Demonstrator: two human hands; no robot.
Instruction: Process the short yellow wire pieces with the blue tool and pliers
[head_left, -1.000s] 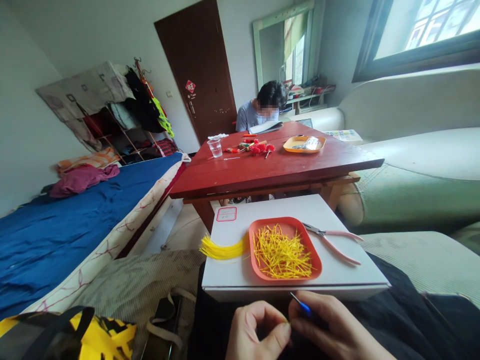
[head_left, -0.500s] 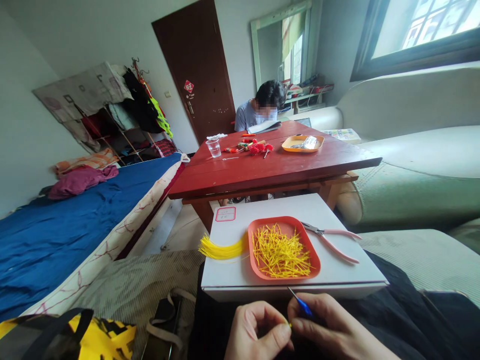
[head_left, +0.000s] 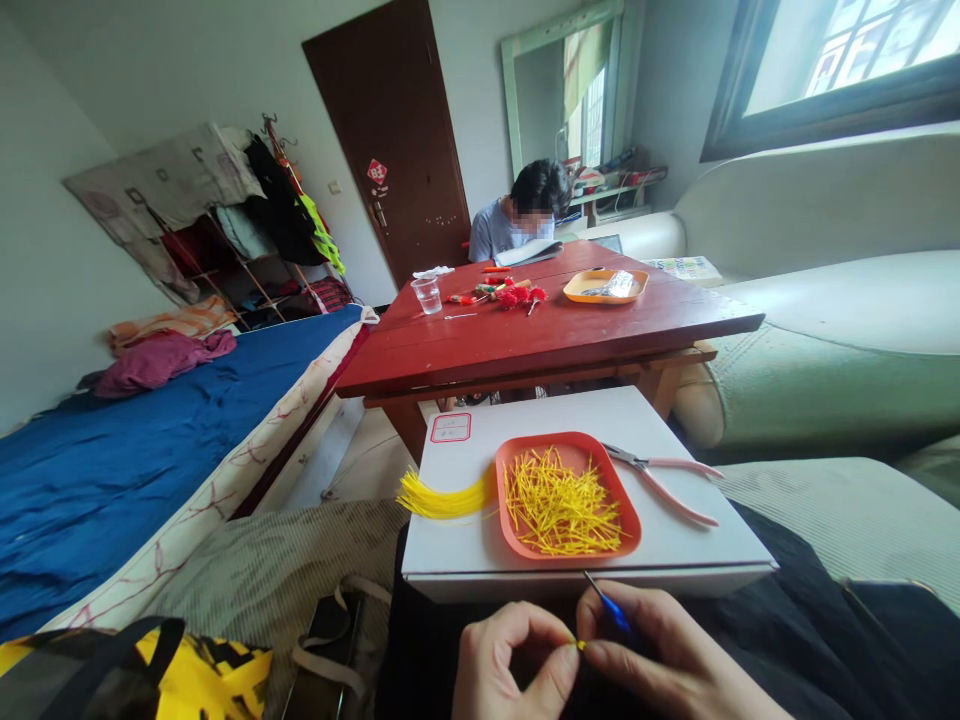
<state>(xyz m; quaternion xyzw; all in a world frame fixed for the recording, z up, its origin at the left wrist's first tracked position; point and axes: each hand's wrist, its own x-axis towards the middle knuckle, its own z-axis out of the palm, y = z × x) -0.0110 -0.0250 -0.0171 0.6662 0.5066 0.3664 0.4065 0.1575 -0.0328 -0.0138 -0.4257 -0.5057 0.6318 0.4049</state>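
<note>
L fingers (head_left: 551, 682) pinch yellow bit (head_left: 581, 646), R fingers (head_left: 628, 665) grip blue tool (head_left: 615, 612); white box (head_left: 457, 551) just fwd, red bench (head_left: 442, 350) beyond, bed (head_left: 165, 430) to L.

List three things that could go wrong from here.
The blue tool in the right hand has a thin metal tip that might prick the left hand. The tiny yellow piece between them could drop onto the dark cloth. The pliers, near an edge of the white box, could fall if nudged.
</note>
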